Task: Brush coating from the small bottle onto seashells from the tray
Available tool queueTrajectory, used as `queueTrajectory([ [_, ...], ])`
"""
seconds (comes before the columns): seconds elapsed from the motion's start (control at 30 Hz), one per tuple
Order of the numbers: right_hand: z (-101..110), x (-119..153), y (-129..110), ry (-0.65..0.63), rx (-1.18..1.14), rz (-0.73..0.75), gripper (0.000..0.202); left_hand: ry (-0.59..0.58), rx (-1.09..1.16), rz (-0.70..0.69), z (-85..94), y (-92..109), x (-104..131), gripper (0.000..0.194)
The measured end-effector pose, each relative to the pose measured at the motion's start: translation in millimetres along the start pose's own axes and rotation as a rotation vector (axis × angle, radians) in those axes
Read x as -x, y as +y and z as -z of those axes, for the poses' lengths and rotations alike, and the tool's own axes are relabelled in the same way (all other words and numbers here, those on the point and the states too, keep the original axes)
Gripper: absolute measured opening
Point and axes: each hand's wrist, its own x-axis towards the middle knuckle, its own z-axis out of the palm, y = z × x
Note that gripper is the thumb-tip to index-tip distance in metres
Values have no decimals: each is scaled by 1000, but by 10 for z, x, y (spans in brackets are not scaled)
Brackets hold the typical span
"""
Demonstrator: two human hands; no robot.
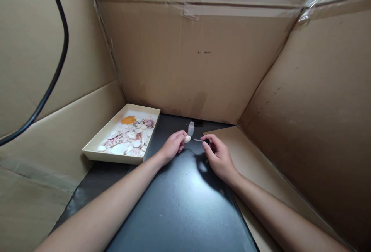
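My left hand [175,145] pinches a small white ribbed seashell [188,139] between thumb and fingertips, above the dark table. Closed round the black cap of a thin applicator brush [197,140] is my right hand [218,154]. The brush's stem points left, and its tip is at the shell; whether it touches cannot be made out. Just behind the shell, a small translucent bottle [191,129] stands upright with its neck uncapped. My right fingers partly cover the black cap.
On the left, a shallow cream tray [116,159] holds several seashells and an orange shell [128,120]. Cardboard walls [179,70] enclose the dark table [174,213]. A flat cardboard sheet [255,163] lies at the right; a black cable [65,35] hangs at upper left.
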Motion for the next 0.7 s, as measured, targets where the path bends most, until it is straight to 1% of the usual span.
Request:
queueTrajectory([
  [0.1, 1, 2, 3, 28, -20, -6, 16, -6, -3, 2, -2, -2, 1, 8],
  [0.2, -1, 9, 4, -20, -82, 5, 19, -13, -8, -19, -10, 9, 11, 9],
  [0.27, -3, 10, 9, -29, -59, 5, 19, -18, -13, -33, -16, 24, 23, 11],
  [0.37, -1, 5, 17, 30, 0, 1, 16, -25, -18, -36, -19, 41, 35, 15],
  [0.43, 1, 2, 18, 41, -20, 9, 17, -30, -21, -35, -20, 43, 36, 16],
  [0.57, 0, 1, 14, -41, -74, 43, 19, -38, -36, -44, -19, 34, 34, 14],
  [0.63, -3, 0, 13, -18, -43, 36, 18, -44, -52, -56, -19, 32, 36, 16],
  [0.7, -4, 1, 12, 37, -16, 20, 18, -48, -70, -68, -19, 33, 40, 19],
])
